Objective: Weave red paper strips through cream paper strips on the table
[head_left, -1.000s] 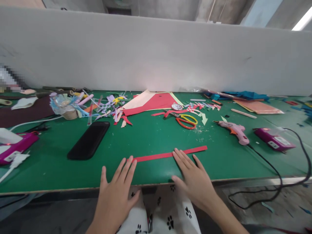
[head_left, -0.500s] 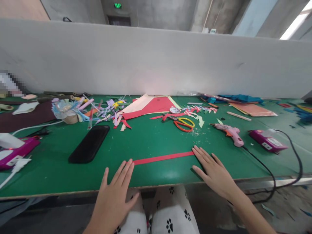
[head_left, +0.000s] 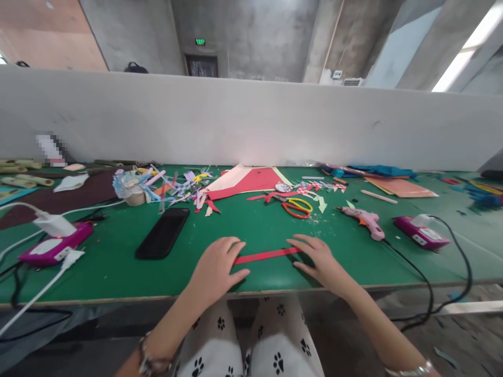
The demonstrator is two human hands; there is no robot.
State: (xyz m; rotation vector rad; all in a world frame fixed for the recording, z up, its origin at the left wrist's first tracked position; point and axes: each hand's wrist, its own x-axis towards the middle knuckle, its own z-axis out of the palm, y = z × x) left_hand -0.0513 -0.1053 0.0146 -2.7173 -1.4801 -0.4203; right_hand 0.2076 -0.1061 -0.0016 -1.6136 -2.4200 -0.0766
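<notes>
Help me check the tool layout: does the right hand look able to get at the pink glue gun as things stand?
Probably yes: the pink glue gun lies on the green tabletop, farther back and to the right of the right hand, and nothing visible blocks the way.

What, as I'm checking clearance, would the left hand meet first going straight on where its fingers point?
Likely the right hand, opposite it along the red paper strip, though depth is unclear.

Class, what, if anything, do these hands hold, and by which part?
The left hand and right hand cover opposite ends of the red strip; whether they grip it or merely touch it cannot be told.
</notes>
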